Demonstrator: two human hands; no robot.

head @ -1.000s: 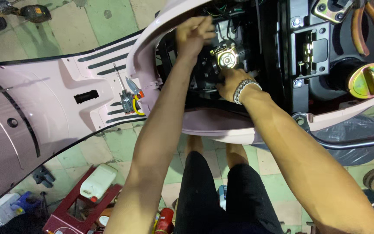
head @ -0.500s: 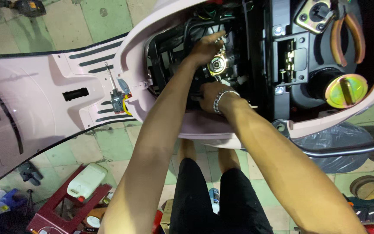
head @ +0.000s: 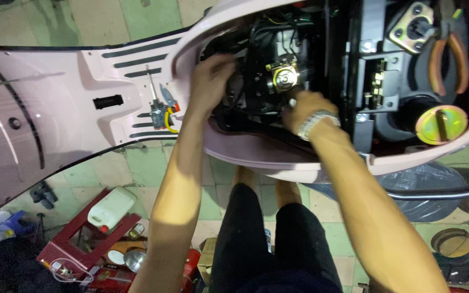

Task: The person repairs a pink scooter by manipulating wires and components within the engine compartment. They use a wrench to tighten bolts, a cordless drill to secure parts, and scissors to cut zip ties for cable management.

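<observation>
Brass fitting (head: 284,79) between left hand (head: 210,81) and right hand (head: 305,108) (fingers hidden, grip unclear).

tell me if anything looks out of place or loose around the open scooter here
Mostly tools left lying loose: orange-handled pliers sit inside the open compartment above the yellow-green cap, and small hand tools lie on the pink footboard. Both hands, left hand and right hand, are inside the engine bay. No spill or damage shows.

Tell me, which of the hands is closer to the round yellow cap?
The right. The right hand is inside the open scooter bay, with a black frame part between it and the round yellow cap. The left hand is further away, at the bay's opposite end, beyond the brass part.
</observation>
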